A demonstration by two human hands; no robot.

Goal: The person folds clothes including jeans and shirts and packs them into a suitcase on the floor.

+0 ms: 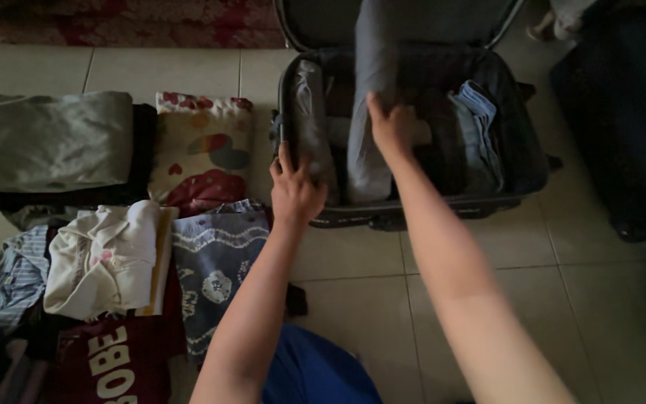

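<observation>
Nearest, folded clothes (106,262) lie stacked on the floor (428,299), left of the left hand (293,191), so packing seems partly done. That hand presses a grey roll (309,127) at the suitcase (521,176) rim. The right hand (390,127) grips a grey garment (371,60) upright, with gaps beyond it inside.

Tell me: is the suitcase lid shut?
No, the suitcase lies open on the floor, with the right hand on grey folded clothing inside.
</observation>
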